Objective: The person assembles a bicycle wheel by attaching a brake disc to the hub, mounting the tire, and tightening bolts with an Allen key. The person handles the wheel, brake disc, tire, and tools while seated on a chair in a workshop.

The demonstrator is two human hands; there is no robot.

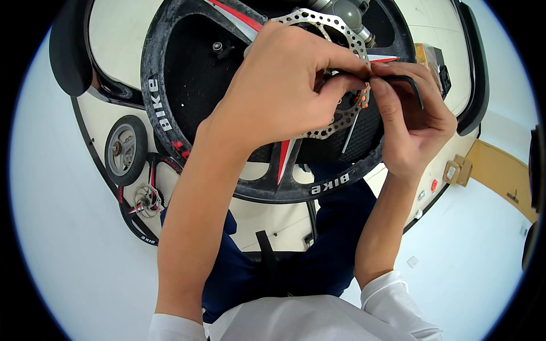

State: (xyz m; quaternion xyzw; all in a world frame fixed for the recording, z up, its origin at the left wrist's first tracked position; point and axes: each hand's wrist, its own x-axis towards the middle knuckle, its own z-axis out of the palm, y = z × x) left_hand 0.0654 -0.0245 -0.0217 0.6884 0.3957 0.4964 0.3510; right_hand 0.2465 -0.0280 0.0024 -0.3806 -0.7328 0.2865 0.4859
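Observation:
A black bicycle wheel (pixel 256 190) with red-and-white spokes lies flat before me, and a silver drilled brake disc (pixel 335 21) sits over its hub. My left hand (pixel 284 79) reaches across the disc, thumb and forefinger pinched at its right rim; what they hold is hidden. My right hand (pixel 421 116) is closed on a bent black hex key (pixel 410 85), its short end sticking out past the fingers. The fingertips of both hands meet. Just below them, small orange pieces (pixel 363 98) show at the disc's edge. A thin metal rod (pixel 350 135) lies under the disc.
Below the wheel is a black textured surface (pixel 193 68) with a small metal part (pixel 217 48). A grey rounded tool (pixel 347 14) lies at the far side. On the floor are another wheel (pixel 126 149), a second brake disc (pixel 148 200) and cardboard boxes (pixel 458 170). Black armrests (pixel 71 54) flank the left.

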